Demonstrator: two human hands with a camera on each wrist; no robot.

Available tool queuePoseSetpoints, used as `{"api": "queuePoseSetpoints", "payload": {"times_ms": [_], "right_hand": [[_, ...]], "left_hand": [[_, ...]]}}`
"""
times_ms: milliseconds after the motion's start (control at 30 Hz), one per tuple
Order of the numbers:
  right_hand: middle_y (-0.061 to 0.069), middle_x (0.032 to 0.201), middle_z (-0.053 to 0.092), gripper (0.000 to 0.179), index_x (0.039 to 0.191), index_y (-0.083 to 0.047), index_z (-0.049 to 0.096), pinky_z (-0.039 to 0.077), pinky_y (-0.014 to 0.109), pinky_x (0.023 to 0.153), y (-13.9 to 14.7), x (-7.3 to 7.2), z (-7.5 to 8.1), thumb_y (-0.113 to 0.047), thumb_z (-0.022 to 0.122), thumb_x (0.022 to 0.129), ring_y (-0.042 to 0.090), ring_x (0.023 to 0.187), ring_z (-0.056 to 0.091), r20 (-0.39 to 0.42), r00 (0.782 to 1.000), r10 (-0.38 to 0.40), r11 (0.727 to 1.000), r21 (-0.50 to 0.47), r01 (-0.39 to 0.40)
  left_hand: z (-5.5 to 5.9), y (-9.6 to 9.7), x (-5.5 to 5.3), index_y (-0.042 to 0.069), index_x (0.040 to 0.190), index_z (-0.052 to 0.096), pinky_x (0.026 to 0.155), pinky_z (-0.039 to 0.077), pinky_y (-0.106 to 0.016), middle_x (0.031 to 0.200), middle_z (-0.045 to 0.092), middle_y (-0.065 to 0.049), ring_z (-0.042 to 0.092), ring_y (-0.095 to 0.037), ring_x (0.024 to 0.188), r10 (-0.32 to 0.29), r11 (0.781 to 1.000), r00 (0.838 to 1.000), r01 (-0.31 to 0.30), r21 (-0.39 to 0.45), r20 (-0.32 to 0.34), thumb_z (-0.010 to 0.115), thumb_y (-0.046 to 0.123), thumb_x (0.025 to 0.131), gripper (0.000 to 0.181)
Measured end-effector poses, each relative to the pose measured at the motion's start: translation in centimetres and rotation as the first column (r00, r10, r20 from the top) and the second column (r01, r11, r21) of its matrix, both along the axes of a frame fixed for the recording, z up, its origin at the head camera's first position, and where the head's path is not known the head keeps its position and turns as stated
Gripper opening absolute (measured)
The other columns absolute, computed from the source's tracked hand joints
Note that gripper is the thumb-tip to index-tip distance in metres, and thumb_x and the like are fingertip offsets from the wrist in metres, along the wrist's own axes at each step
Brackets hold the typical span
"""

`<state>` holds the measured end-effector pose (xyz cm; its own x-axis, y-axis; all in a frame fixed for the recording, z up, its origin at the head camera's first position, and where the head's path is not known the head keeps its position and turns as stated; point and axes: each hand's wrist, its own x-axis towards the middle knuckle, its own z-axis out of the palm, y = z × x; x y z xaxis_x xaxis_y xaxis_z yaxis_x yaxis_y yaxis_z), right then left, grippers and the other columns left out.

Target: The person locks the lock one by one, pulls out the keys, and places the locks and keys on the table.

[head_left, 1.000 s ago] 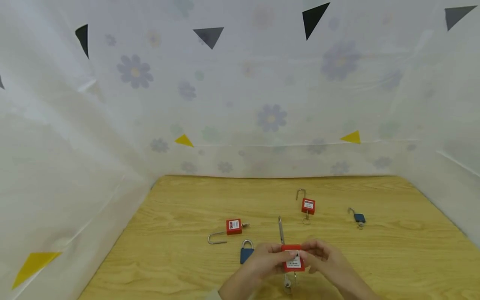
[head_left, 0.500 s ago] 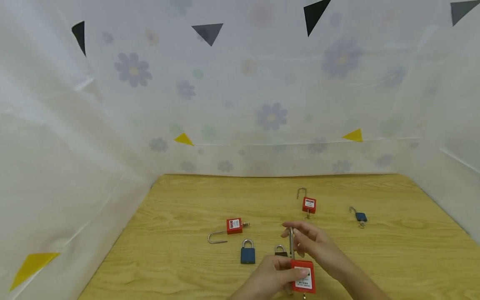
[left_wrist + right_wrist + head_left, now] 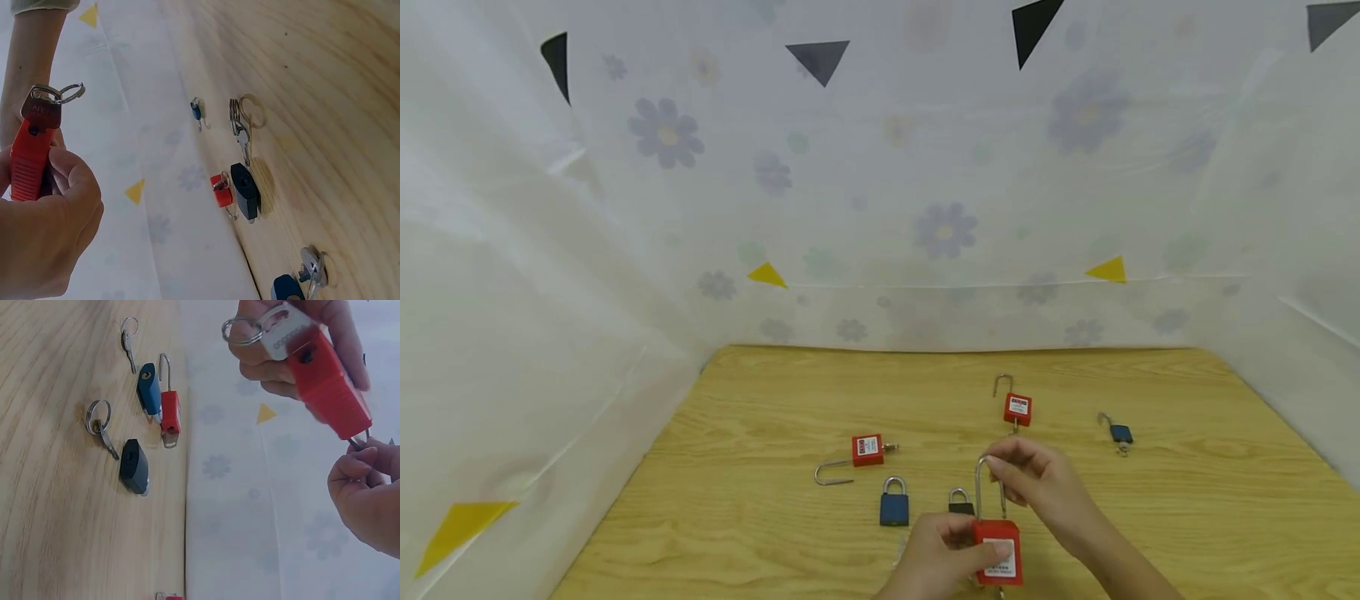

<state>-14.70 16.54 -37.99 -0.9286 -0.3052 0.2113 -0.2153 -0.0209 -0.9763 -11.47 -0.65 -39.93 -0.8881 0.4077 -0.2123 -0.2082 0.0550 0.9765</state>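
My left hand (image 3: 936, 554) holds the body of a red padlock (image 3: 997, 531), thumb on its white label. The shackle (image 3: 978, 492) stands up from the body; its right leg ends just above the top face. My right hand (image 3: 1048, 487) pinches the shackle near its bend. In the left wrist view, a key (image 3: 42, 111) with a ring sits in the bottom of the held lock. Behind the left hand, a black padlock (image 3: 961, 507) is partly hidden, and a blue padlock (image 3: 894, 510) lies to its left.
Farther back on the wooden table (image 3: 760, 400) lie two red padlocks with raised shackles, one at left (image 3: 867, 450) and another at centre right (image 3: 1018, 408). A small blue padlock (image 3: 1122, 433) lies at right. Loose keys (image 3: 106, 440) on rings lie near the black padlock.
My right hand has gone from the lock's body up to the shackle and turned it from edge-on to facing front. The left hand has shifted slightly right and down with the padlock.
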Motion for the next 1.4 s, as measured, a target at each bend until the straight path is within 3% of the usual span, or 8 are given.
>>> {"api": "queuePoseSetpoints", "payload": {"times_ms": [267, 633, 833, 1000, 1100, 1233, 1333, 1400], "right_hand": [[-0.007, 0.074, 0.057, 0.010, 0.091, -0.008, 0.063, 0.035, 0.027, 0.046, -0.7, 1.4, 0.5, -0.004, 0.054, 0.092, 0.007, 0.055, 0.042, -0.071, 0.984, -0.161, 0.985, 0.049, 0.164], [-0.010, 0.071, 0.055, 0.007, 0.089, 0.003, 0.060, 0.040, 0.025, 0.047, -1.4, 2.1, 0.3, -0.001, 0.055, 0.090, 0.007, 0.054, 0.044, -0.197, 0.957, -0.213, 0.964, 0.114, 0.238], [-0.008, 0.073, 0.055, 0.008, 0.092, 0.001, 0.062, 0.041, 0.024, 0.049, -1.7, 2.5, 0.5, -0.005, 0.057, 0.091, 0.007, 0.056, 0.045, -0.166, 0.948, -0.271, 0.944, 0.147, 0.296], [-0.004, 0.088, 0.052, 0.023, 0.116, 0.000, 0.052, 0.041, 0.022, 0.052, -1.8, 2.7, 0.3, -0.010, 0.044, 0.098, 0.007, 0.062, 0.045, -0.155, 0.922, -0.355, 0.912, 0.160, 0.378], [0.000, 0.091, 0.050, 0.028, 0.123, -0.001, 0.047, 0.041, 0.021, 0.052, -2.0, 2.9, -0.5, -0.015, 0.036, 0.101, 0.008, 0.062, 0.044, -0.025, 0.914, -0.406, 0.897, 0.180, 0.403], [-0.001, 0.081, 0.051, 0.033, 0.115, 0.007, 0.050, 0.042, 0.022, 0.055, -1.6, 3.4, -2.5, -0.019, 0.035, 0.102, 0.008, 0.064, 0.046, 0.215, 0.931, -0.296, 0.941, 0.233, 0.245], [-0.004, 0.085, 0.055, 0.041, 0.120, 0.017, 0.042, 0.043, 0.021, 0.063, -0.8, 3.7, -4.0, -0.019, 0.031, 0.102, 0.005, 0.074, 0.049, 0.261, 0.964, -0.049, 0.987, 0.160, 0.007], [-0.008, 0.093, 0.058, 0.043, 0.127, 0.015, 0.039, 0.044, 0.021, 0.070, -0.4, 3.8, -4.7, -0.019, 0.028, 0.103, 0.004, 0.083, 0.051, 0.252, 0.960, 0.120, 0.989, 0.055, -0.138]], "left_hand": [[-0.2, 0.0, 0.1, -0.002, 0.098, 0.070, 0.061, 0.045, -0.017, 0.079, 0.068, 0.000, 0.055, -0.006, 0.068, 0.036, 0.999, 0.999, -0.035, 0.024, -0.017, 0.071, 0.014, 0.081, 0.023], [0.0, 0.0, -0.3, -0.002, 0.096, 0.070, 0.058, 0.044, -0.017, 0.081, 0.068, -0.003, 0.053, -0.007, 0.068, 0.042, 0.998, 0.996, -0.038, 0.053, -0.081, 0.071, 0.014, 0.081, 0.023], [0.3, -0.1, -0.5, -0.005, 0.094, 0.070, 0.057, 0.043, -0.015, 0.081, 0.069, -0.011, 0.053, -0.005, 0.065, 0.028, 0.997, 0.992, -0.019, 0.076, -0.122, 0.070, 0.013, 0.081, 0.022], [0.8, -0.2, -0.6, -0.003, 0.097, 0.070, 0.062, 0.045, -0.017, 0.086, 0.070, -0.012, 0.055, -0.006, 0.070, 0.038, 0.996, 0.995, -0.030, 0.084, -0.097, 0.070, 0.013, 0.082, 0.023], [1.4, -0.4, -0.9, -0.002, 0.100, 0.069, 0.069, 0.048, -0.021, 0.089, 0.070, -0.007, 0.057, -0.008, 0.076, 0.065, 0.995, 0.996, -0.060, 0.079, -0.062, 0.071, 0.016, 0.081, 0.026], [2.2, -0.8, -1.4, 0.001, 0.104, 0.068, 0.074, 0.050, -0.025, 0.093, 0.069, -0.004, 0.057, -0.010, 0.082, 0.108, 0.993, 0.993, -0.107, 0.041, -0.041, 0.072, 0.021, 0.081, 0.031], [2.4, -0.9, -1.8, 0.002, 0.104, 0.068, 0.077, 0.049, -0.027, 0.095, 0.069, -0.003, 0.057, -0.010, 0.085, 0.124, 0.992, 0.992, -0.123, 0.007, -0.031, 0.072, 0.023, 0.081, 0.032], [2.3, -0.9, -2.1, 0.002, 0.104, 0.068, 0.078, 0.049, -0.029, 0.096, 0.069, -0.004, 0.057, -0.011, 0.087, 0.127, 0.992, 0.991, -0.127, -0.005, -0.030, 0.071, 0.022, 0.081, 0.031]]}}
